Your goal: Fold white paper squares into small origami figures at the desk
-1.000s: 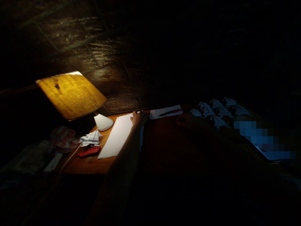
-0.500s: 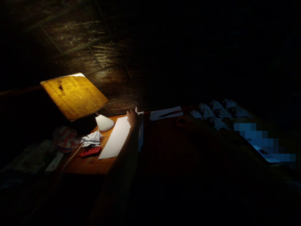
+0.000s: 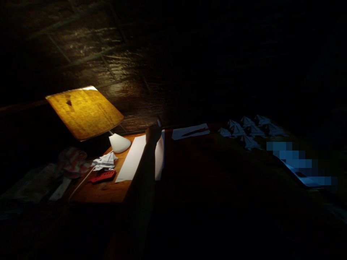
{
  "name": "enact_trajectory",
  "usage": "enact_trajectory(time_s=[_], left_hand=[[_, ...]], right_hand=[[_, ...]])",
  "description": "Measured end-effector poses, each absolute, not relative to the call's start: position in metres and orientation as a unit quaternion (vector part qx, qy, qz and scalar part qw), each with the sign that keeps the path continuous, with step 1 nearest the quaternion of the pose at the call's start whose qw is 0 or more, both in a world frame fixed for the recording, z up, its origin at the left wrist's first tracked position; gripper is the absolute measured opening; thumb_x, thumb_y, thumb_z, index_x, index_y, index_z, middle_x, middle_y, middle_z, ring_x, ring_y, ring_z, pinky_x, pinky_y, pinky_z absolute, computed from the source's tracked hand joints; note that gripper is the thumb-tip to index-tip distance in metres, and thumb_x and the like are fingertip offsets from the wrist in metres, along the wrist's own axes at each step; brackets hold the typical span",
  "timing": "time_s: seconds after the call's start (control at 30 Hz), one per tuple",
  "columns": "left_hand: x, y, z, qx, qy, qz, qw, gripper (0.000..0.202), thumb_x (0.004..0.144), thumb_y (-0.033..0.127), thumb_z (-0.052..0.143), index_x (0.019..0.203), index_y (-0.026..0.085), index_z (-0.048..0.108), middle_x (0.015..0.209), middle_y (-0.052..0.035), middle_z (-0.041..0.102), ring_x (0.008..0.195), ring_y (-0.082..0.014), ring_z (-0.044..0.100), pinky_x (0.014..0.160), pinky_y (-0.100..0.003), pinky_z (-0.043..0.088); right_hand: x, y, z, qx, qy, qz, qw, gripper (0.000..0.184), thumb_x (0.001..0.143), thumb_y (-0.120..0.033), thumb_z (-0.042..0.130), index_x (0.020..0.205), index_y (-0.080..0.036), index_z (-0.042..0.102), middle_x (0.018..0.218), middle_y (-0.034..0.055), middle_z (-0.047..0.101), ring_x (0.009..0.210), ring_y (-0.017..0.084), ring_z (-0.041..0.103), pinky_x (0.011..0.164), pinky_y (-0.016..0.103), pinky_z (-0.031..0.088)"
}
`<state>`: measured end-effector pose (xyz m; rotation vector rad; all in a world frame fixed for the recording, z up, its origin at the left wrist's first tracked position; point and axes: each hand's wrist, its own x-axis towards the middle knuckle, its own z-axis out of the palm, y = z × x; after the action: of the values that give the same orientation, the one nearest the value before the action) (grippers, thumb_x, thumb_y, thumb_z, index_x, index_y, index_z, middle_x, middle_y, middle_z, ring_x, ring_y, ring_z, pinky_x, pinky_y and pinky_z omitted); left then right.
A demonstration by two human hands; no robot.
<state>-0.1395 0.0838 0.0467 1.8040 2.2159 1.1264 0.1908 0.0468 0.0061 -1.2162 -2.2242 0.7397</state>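
My left hand [image 3: 153, 134] is raised in shadow over the far end of a long white sheet of paper [image 3: 131, 160] on the wooden table [image 3: 103, 189]. Its fingers look closed on the sheet's far corner, which stands up dark above the hand. My forearm runs down across the sheet and covers its middle. My right hand [image 3: 208, 140] is only a faint shape in the dark near a smaller white sheet [image 3: 191, 131] that has a dark pen-like object with a red end lying on it.
A lamp with a yellow shade [image 3: 84, 112] and white base [image 3: 119, 142] lights the table's left end. A folded paper piece [image 3: 105, 160] and a red object [image 3: 103, 176] lie by it, striped cloth [image 3: 72, 160] further left. Several folded paper figures [image 3: 249, 130] sit far right.
My left hand went from lying flat on the sheet's far end to pinching its corner and lifting it, moving slightly left into shadow. The right hand has faded into the dark.
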Motion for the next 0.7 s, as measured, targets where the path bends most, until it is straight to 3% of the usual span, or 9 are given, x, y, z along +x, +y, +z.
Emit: enact_trajectory(time_s=[0.13,0.27,0.5,0.57,0.7], left_hand=[[-0.107,0.087,0.048,0.572,0.675,0.461,0.062,0.026,0.077,0.027,0.061,0.058,0.020,0.045,0.055,0.0025,0.048,0.061,-0.0152,0.052,0.057,-0.025,0.034],[-0.083,0.077,0.048,0.578,0.663,0.473,0.048,0.028,0.075,0.024,0.061,0.056,0.020,0.041,0.055,0.0031,0.041,0.059,-0.0142,0.046,0.057,-0.026,0.030],[-0.108,0.057,0.054,0.510,0.758,0.402,-0.053,0.011,0.075,0.024,0.061,0.065,0.022,0.055,0.070,-0.0028,0.054,0.067,-0.0209,0.049,0.063,-0.031,0.033],[-0.120,0.057,0.060,0.490,0.736,0.467,-0.020,0.016,0.073,0.023,0.064,0.062,0.021,0.052,0.065,-0.0008,0.048,0.065,-0.0184,0.046,0.063,-0.030,0.033],[-0.122,0.064,0.074,0.451,0.548,0.677,0.194,0.027,0.073,0.028,0.065,0.061,0.021,0.042,0.059,0.0040,0.039,0.058,-0.0127,0.043,0.058,-0.025,0.037]], right_hand=[[0.190,0.047,0.003,-0.385,-0.783,0.371,0.318,0.015,0.079,-0.025,0.061,0.084,-0.016,0.071,0.090,0.0068,0.075,0.081,0.020,0.068,0.073,0.029,0.051],[0.189,0.046,0.001,-0.376,-0.755,0.400,0.358,0.019,0.076,-0.033,0.063,0.081,-0.016,0.070,0.086,0.0059,0.073,0.078,0.019,0.066,0.074,0.031,0.051],[0.189,0.056,-0.010,-0.374,-0.782,0.360,0.344,0.017,0.077,-0.034,0.063,0.078,-0.018,0.070,0.086,0.0055,0.073,0.079,0.021,0.067,0.078,0.034,0.051],[0.190,0.057,-0.012,-0.377,-0.778,0.357,0.353,0.017,0.077,-0.035,0.064,0.079,-0.019,0.071,0.086,0.0053,0.074,0.080,0.021,0.067,0.079,0.034,0.052],[0.188,0.047,-0.008,-0.355,-0.740,0.436,0.368,0.021,0.078,-0.039,0.069,0.079,-0.018,0.068,0.086,0.0056,0.073,0.078,0.019,0.066,0.074,0.032,0.052]])
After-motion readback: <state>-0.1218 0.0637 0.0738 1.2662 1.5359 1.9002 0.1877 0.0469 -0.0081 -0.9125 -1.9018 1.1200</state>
